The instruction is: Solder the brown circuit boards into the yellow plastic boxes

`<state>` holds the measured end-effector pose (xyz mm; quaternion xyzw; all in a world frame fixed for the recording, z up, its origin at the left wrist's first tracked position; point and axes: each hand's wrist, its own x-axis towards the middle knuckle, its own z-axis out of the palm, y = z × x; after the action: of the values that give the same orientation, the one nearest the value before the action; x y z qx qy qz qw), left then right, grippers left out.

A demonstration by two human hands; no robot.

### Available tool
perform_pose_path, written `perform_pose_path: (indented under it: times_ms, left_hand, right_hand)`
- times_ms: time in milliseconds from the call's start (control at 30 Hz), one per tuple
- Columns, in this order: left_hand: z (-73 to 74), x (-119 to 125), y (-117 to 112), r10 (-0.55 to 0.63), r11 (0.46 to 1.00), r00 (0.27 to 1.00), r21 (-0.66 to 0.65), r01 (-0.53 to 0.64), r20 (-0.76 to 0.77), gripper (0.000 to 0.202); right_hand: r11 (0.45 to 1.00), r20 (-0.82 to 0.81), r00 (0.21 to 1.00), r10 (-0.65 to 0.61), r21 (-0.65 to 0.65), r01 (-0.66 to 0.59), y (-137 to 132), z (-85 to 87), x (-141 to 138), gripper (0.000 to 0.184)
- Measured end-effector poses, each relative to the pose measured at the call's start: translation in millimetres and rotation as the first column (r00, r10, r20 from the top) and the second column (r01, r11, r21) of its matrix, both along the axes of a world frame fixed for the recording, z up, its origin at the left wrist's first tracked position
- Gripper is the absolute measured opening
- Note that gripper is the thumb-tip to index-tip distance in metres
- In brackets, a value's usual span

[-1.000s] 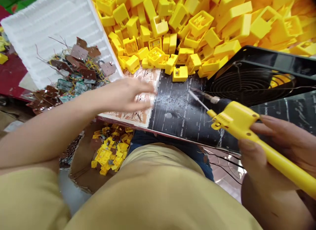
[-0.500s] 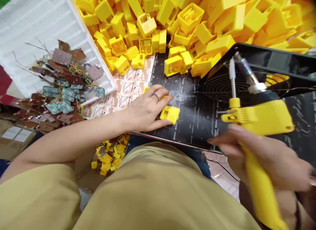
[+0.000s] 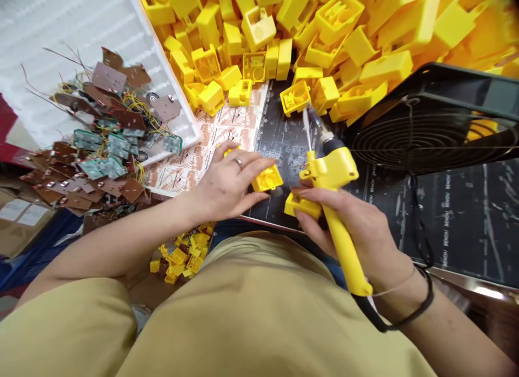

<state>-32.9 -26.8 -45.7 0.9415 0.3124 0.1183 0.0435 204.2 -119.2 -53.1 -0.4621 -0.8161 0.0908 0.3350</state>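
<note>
My left hand [image 3: 233,180] is closed on a small yellow plastic housing [image 3: 267,178], its open hollow side up. A bit of another yellow piece [image 3: 232,150] shows under its fingertips. In my right hand [image 3: 352,217] is a yellow soldering gun [image 3: 334,169], its metal tip and thin feed tube pointing away from me. The thumb and fingers of that same hand also pinch a second yellow housing [image 3: 302,205] below the gun, close above the black bench top [image 3: 279,134].
A large heap of yellow housings [image 3: 259,28] fills the back. To the right stands a black fan [image 3: 409,123]. On the left, a white foam tray [image 3: 52,20] holds circuit boards [image 3: 109,123] with thin wires. More yellow pieces [image 3: 178,256] lie in a box below the bench edge.
My right hand has come in leftward from the far right with the soldering gun and now has a housing under it. The housing in my left hand has turned hollow side up.
</note>
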Motion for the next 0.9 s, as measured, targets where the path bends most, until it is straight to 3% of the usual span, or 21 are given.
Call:
perform_pose_path:
  times_ms: [133,233,333,400,533,700,800,900]
  left_hand:
    - [1.5,0,-19,0.059,0.997,0.991,0.05,-0.053,-0.119,0.064]
    - [6.8,-6,-19,-0.005,1.0,0.996,-0.015,0.004,-0.09,0.08]
    - [10.8,-12,-12,-0.125,0.988,0.987,-0.103,0.115,-0.1,0.075]
    - [9.3,-13,-9,-0.135,0.985,0.986,-0.118,0.123,-0.102,0.068]
    - [-0.5,-1,-12,-0.043,0.995,0.997,-0.092,0.038,-0.057,0.061]
    - [-0.7,11,-10,0.014,0.997,0.999,-0.08,-0.018,-0.052,0.072]
    - [8.5,-5,1,0.075,0.994,0.997,-0.077,-0.075,-0.002,0.08]
    - [15.4,-29,10,0.156,0.984,0.988,-0.084,-0.155,-0.004,0.072]
  right_hand:
    - [0.999,-0.023,1.0,-0.011,0.04,0.012,1,0.4,-1,0.033]
    - [0.994,0.009,0.998,-0.068,0.081,0.067,9,-4.2,-2,0.031]
    - [0.99,0.078,0.993,-0.092,0.116,0.083,17,-7.4,0,0.026]
    - [0.986,0.093,0.99,-0.104,0.143,0.09,19,-8.5,4,0.026]
    - [0.991,0.149,0.988,-0.044,0.132,0.024,19,-13.2,11,0.048]
    - [0.993,0.157,0.987,-0.028,0.12,0.01,20,-18.7,18,0.039]
    - [0.99,0.153,0.987,-0.045,0.138,0.024,16,-19.2,23,0.04]
    - [0.985,0.157,0.984,-0.09,0.162,0.064,12,-21.4,21,0.042]
